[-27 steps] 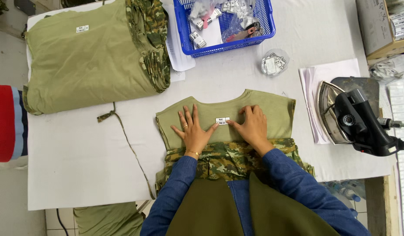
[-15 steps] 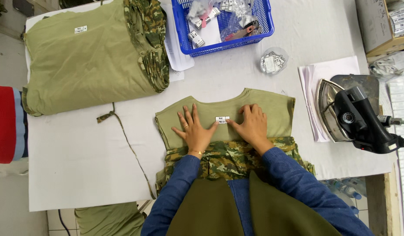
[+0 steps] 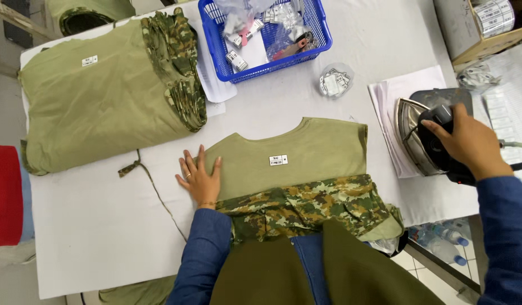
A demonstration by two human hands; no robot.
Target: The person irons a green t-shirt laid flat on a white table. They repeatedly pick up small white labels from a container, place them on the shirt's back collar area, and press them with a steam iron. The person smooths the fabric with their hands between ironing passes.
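The left hand (image 3: pixel 200 179) lay flat and open on the olive shirt's (image 3: pixel 295 149) left edge on the table (image 3: pixel 91 226), while the right hand (image 3: pixel 467 141) gripped the iron's (image 3: pixel 422 141) handle beside it.

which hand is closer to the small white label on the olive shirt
Left. The left hand lies flat on the olive shirt, just left of the white label; the right hand is off on the iron.

A garment workshop's pressing station: a padded white table (image 3: pixel 103 226) carries a stack of folded olive shirts (image 3: pixel 103 101), an electric iron (image 3: pixel 425 135) on its rest, and a blue basket (image 3: pixel 314 48) of bagged labels.
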